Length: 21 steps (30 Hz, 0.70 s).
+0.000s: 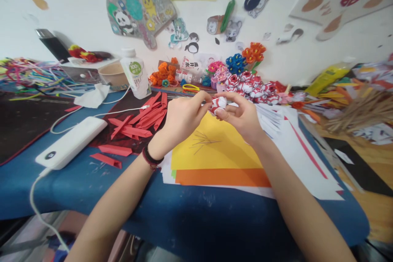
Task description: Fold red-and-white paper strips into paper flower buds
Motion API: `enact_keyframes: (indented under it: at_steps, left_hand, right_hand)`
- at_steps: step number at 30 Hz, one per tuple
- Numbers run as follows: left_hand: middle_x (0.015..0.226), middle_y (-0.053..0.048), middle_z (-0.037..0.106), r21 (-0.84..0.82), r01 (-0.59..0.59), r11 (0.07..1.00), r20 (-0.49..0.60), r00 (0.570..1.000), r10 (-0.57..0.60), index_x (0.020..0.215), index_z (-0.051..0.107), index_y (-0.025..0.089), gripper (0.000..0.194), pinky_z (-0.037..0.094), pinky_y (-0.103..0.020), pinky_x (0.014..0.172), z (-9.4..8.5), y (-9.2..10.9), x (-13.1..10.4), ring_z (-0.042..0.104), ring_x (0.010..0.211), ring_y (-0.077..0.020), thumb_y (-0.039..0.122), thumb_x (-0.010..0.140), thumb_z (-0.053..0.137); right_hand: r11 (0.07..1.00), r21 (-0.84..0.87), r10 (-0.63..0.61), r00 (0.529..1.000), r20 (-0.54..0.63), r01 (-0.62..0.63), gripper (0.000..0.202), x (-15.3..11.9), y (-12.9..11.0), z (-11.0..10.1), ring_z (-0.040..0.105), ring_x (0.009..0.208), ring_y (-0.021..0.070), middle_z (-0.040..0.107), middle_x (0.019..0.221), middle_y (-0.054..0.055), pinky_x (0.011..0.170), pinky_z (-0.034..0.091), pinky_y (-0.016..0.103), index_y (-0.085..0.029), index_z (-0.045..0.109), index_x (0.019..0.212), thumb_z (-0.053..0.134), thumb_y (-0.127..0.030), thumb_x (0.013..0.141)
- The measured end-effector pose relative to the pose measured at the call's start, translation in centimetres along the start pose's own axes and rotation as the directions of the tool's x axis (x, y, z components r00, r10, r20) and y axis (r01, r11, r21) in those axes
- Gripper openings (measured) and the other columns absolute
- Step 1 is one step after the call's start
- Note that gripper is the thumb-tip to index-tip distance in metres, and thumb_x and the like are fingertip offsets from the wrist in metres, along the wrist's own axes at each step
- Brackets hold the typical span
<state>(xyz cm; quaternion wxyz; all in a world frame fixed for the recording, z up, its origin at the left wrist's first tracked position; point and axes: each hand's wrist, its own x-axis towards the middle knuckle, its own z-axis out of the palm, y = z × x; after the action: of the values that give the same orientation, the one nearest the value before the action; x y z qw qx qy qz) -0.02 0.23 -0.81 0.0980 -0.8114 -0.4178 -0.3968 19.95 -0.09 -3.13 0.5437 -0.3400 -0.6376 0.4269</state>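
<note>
Both hands meet over the paper stack, around a small red-and-white folded paper flower point(218, 105). My right hand point(242, 115) holds it between thumb and fingers from the right. From the left, my left hand point(187, 112) has its thumb and fingertips pinched at the flower's edge; whether something else sits in that pinch is too small to tell. Below them lies a yellow paper sheet point(227, 151) with several thin brown sticks point(204, 141) on it. An orange sheet point(221, 177) shows under its near edge. Behind the hands is a heap of similar red-and-white paper flowers point(248, 86).
Red folded paper strips point(135, 127) lie left of the stack. A white power bank point(72, 143) with cables is farther left. A white bottle point(135, 73) stands at the back. White sheets point(302, 155) and a bundle of brown sticks point(362, 110) are on the right.
</note>
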Motion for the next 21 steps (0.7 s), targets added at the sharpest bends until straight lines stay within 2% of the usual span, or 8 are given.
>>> enact_keyframes:
  at_steps: [8, 13, 17, 21]
  left_hand:
    - [0.058, 0.004, 0.061, -0.039, -0.035, 0.999, 0.024, 0.999, 0.036, 0.099, 0.070, 0.020, 0.016, 0.031, -0.021, 0.055, -0.32, -0.01, 0.08, 0.054, 0.050, -0.0103, 0.031, 0.100, 0.058]
    - [0.060, 0.004, 0.063, -0.024, -0.074, 0.997, -0.031, 0.997, 0.073, 0.098, 0.070, 0.020, 0.017, 0.031, -0.021, 0.055, -0.22, -0.02, -0.01, 0.056, 0.050, -0.0098, 0.031, 0.101, 0.058]
    - [0.060, 0.005, 0.063, -0.064, -0.115, 0.991, -0.037, 0.993, 0.112, 0.099, 0.069, 0.020, 0.016, 0.031, -0.021, 0.055, -0.14, 0.03, -0.10, 0.055, 0.050, -0.0091, 0.030, 0.101, 0.058]
    - [0.059, 0.005, 0.062, -0.159, -0.061, 0.985, -0.008, 0.998, 0.061, 0.099, 0.069, 0.020, 0.014, 0.033, -0.021, 0.055, -0.33, 0.13, 0.05, 0.055, 0.050, -0.0091, 0.031, 0.100, 0.060]
  right_hand:
    - [1.000, -0.025, -0.002, 1.000, 0.006, 0.002, 0.054, -0.01, -0.31, 0.02, 0.069, 0.077, 0.0173, 0.072, 0.100, 0.003, 0.066, 0.058, 0.031, -0.026, 0.069, 0.117, 0.090, -0.049, 0.073]
    - [1.000, -0.013, -0.021, 1.000, 0.011, 0.021, 0.052, 0.02, -0.29, 0.00, 0.068, 0.077, 0.0157, 0.071, 0.102, 0.002, 0.067, 0.058, 0.029, -0.027, 0.070, 0.117, 0.090, -0.047, 0.074]
    - [0.999, -0.023, -0.031, 1.000, 0.005, 0.031, 0.056, 0.04, -0.23, -0.02, 0.069, 0.078, 0.0176, 0.071, 0.102, 0.003, 0.070, 0.060, 0.033, -0.027, 0.070, 0.118, 0.090, -0.052, 0.072]
    - [0.999, -0.026, -0.032, 0.999, 0.010, 0.033, 0.058, 0.00, -0.26, 0.02, 0.070, 0.080, 0.0187, 0.072, 0.104, 0.003, 0.071, 0.061, 0.034, -0.028, 0.070, 0.117, 0.090, -0.055, 0.070]
